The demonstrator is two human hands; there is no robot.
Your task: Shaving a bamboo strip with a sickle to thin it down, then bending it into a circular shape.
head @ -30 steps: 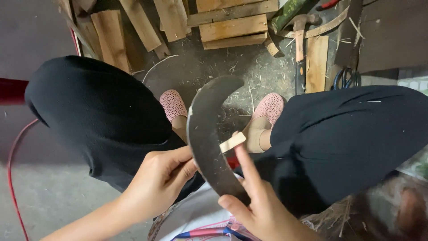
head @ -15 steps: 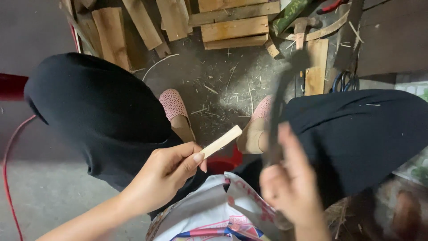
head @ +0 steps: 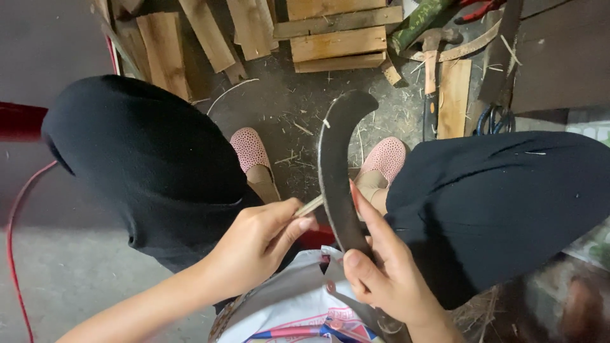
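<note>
While the person sits with knees spread over a dirt floor (head: 279, 108) strewn with shavings, the work shown is the paring of a thin strip against a blade, and I judge it to be mid-cut or just set for a cut, since strip and blade meet at one spot. Going from the left, a red cord (head: 13, 235) runs along the floor's left edge, and a black-trousered knee (head: 140, 159) fills the space beside it. The left hand (head: 254, 244) is clenched around a thin pale wooden strip (head: 309, 206), pinched between thumb and curled fingers, only its short tip showing past the fingertips; that tip touches the left edge of the blade. The blade is a dark, curved, sickle-shaped metal knife (head: 337, 165), standing nearly upright between the two pink perforated shoes (head: 251, 149), its hooked end bending toward the floor's far edge. The right hand (head: 381, 267) grasps the knife low down, fingers closed about its lower part with the forefinger laid straight up along the blade's right side. A white printed sack (head: 298, 311) lies on the lap beneath both hands. At the far edge lie rough wooden planks (head: 337, 38). The next move, as I judge it, calls for a steady knife and a firm pinch, fingertips kept clear of the edge.
</note>
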